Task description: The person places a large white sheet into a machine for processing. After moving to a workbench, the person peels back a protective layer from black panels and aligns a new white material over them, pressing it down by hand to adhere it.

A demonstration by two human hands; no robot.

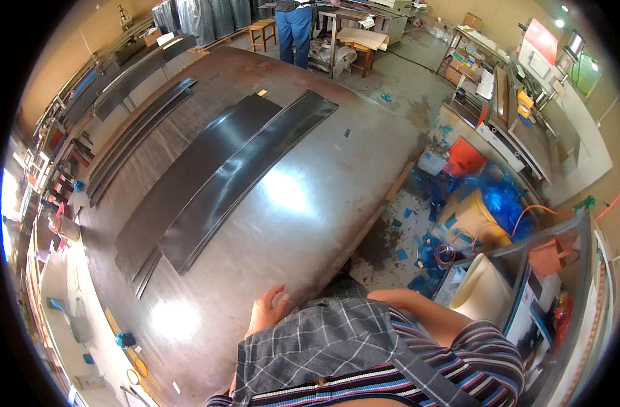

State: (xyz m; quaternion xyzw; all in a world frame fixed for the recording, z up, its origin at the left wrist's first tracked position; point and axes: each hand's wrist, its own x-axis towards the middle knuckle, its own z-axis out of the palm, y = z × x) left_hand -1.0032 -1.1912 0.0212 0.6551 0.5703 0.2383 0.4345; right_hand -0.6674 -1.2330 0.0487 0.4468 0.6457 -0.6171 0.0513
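Note:
My left hand (266,311) is over the near edge of the large metal-topped table (303,244), its fingers loosely bent and apart with nothing in them. Whether it touches the tabletop I cannot tell. My right forearm (418,308) bends in front of me, and the hand at its end is hidden behind my checked apron (323,332). Farther up the table lie long dark sheet strips, the nearest a glossy dark strip (245,183) on top of others. Beside it is a wide dark sheet (188,169), and narrow dark strips (140,142) lie at the left.
Right of the table, blue scraps litter the floor around a yellow-rimmed bin (473,217) and a red container (464,157). A cart with a cream roll (483,285) stands close by my right. Yellow-handled scissors (141,367) lie at the left. A person (294,34) stands beyond the table.

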